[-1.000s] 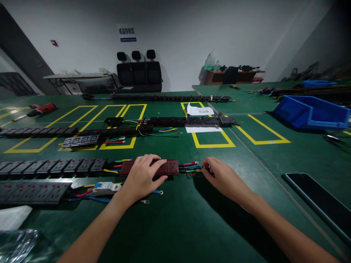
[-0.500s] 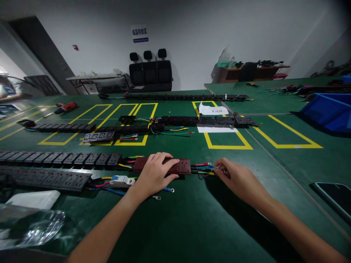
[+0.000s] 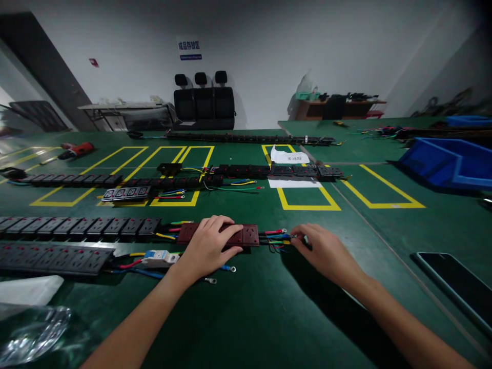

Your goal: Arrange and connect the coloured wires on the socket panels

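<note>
Ok so left hand (image 3: 207,248) is holding the red strip (image 3: 251,234) down, well in from the tabletop's (image 3: 253,307) far edge, right hand (image 3: 326,251) pinching its wire ends (image 3: 286,237).

red socket strip (image 3: 250,234): middle hidden under left hand (image 3: 209,247) | wire tip (image 3: 293,236): partly hidden by right hand (image 3: 326,251) | phone (image 3: 453,284), blue bin (image 3: 446,164): cut off rightward | bench (image 3: 265,312): near edge out of frame

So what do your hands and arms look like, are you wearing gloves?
No gloves: the left hand and right hand are bare, with slender fingers. The left forearm and right forearm are slim and bare too. I see no sleeves, watch, rings or drawings. The fingernails are too blurry to describe.
</note>
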Tool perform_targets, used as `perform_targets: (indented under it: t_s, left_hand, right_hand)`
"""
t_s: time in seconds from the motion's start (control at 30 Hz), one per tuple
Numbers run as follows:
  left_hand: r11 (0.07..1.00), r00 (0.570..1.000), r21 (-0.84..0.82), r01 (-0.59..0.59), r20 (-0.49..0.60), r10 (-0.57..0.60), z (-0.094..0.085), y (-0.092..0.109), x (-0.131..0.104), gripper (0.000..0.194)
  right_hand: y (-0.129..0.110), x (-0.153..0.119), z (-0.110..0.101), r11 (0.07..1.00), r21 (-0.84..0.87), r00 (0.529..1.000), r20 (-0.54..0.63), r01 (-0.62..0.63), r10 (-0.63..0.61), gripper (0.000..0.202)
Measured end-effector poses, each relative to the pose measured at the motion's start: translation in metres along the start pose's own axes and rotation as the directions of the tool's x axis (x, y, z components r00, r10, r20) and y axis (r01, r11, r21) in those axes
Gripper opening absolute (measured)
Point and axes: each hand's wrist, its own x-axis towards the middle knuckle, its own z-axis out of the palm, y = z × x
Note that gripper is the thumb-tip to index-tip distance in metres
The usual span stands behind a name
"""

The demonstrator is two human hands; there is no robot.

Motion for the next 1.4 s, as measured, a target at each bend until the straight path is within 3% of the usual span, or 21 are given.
perform_targets:
  t_s: [1.4]
  left_hand:
    - [1.0, 1.0, 0.001, -0.005, 0.009, 0.005, 0.0017, -0.0051, 0.0015, 0.052]
  right_hand:
    - [-0.0065, -0.001, -0.0023, 0.999, 0.016, 0.998, 0.06, -0.038, 0.037, 0.018]
